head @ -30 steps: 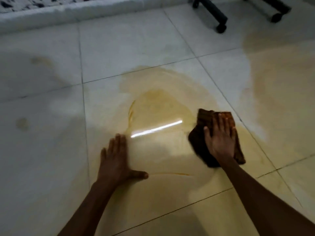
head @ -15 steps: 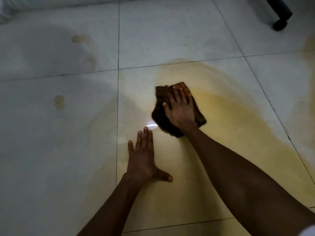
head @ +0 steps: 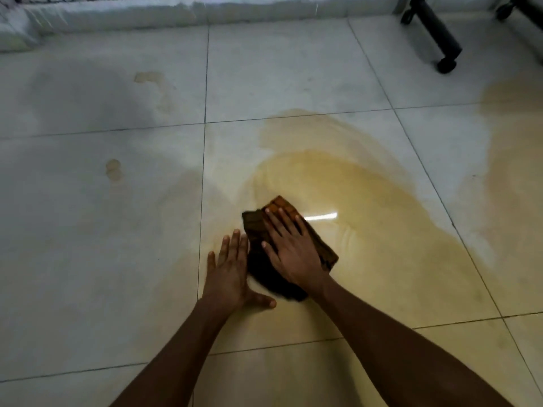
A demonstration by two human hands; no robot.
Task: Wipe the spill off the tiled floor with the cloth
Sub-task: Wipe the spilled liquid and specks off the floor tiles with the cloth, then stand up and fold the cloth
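Note:
A wide yellow-brown spill (head: 367,207) spreads over the pale tiled floor (head: 88,259), with a bright glint of light on its wet middle. A dark brown cloth (head: 258,268) lies at the spill's left edge. My right hand (head: 291,248) presses flat on top of the cloth, fingers spread and pointing away from me. My left hand (head: 230,274) rests flat on the tile right beside the cloth, fingers apart, thumb out toward the cloth, holding nothing.
Black chair legs on castors (head: 440,45) stand at the far right. A pale low edge (head: 176,10) runs along the back. Two small brownish spots (head: 114,169) mark the tiles at left, and a fainter stain (head: 517,142) covers the right side.
My right hand has slid the cloth leftward and then back toward me, ending next to my left hand. The left hand stayed planted on the tile.

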